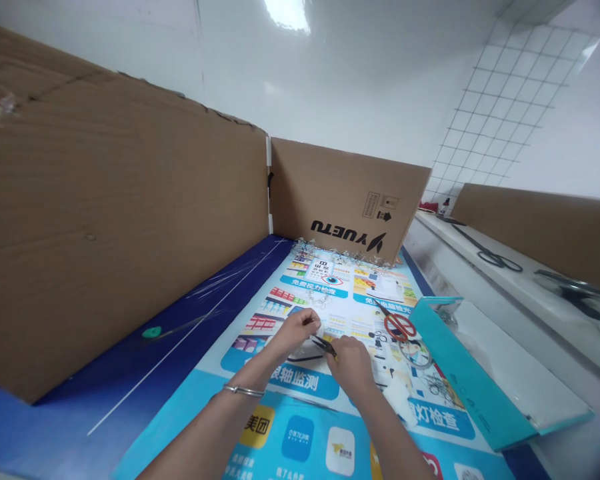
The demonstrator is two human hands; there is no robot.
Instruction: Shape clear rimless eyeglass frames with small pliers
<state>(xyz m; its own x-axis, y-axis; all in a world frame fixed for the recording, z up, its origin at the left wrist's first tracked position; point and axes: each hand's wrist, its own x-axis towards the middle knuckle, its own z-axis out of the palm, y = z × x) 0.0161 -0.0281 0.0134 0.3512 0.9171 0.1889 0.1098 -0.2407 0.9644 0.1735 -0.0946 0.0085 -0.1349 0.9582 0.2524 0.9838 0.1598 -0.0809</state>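
Note:
Over the middle of the printed sheet [350,320], my left hand [300,331] pinches a small pale piece that is too small to make out. To its right my right hand [351,360] is closed round the handle of small dark pliers [325,345]. The tool's tip points up and left, close to my left fingertips. Beneath the hands lies a clear round item with a dark edge [305,359], partly hidden. A silver bracelet [244,390] circles my left wrist.
Orange-handled scissors [400,327] lie to the right, beside a teal box [480,380]. Small wire pieces [437,387] lie near it. Cardboard walls [130,200] stand left and behind. Black scissors [490,255] rest on a white ledge. A green-handled tool [153,332] lies left.

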